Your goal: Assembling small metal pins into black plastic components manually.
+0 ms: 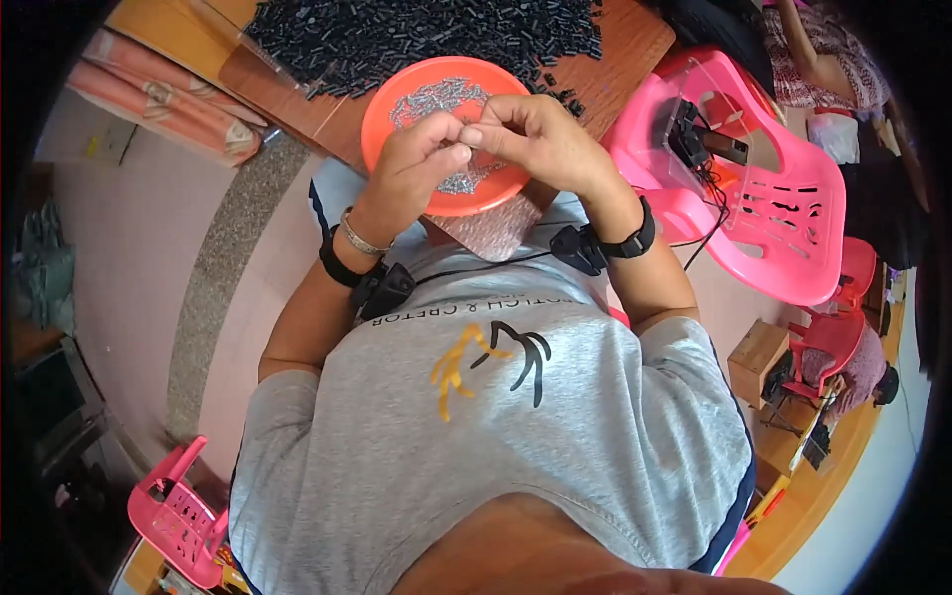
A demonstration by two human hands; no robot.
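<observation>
Over an orange-red plastic bowl (375, 127), my left hand (415, 164) and my right hand (540, 139) meet with closed fingertips. Thumbs and index fingers of both are pinched together. Whatever sits between them is too small and covered to make out. Many small silver metal pieces (436, 99) lie in the bowl below; my hands hide part of them. Just beyond the bowl spreads a large heap of small black cylindrical parts (426, 45).
The heap rests on a brown wooden table (630, 45). To the right stands a pink plastic chair (734, 228) carrying a dark device with cables (709, 144). Other people (823, 59) are at the right. A second pink chair (178, 511) is at lower left; an orange curtain (178, 109) hangs upper left.
</observation>
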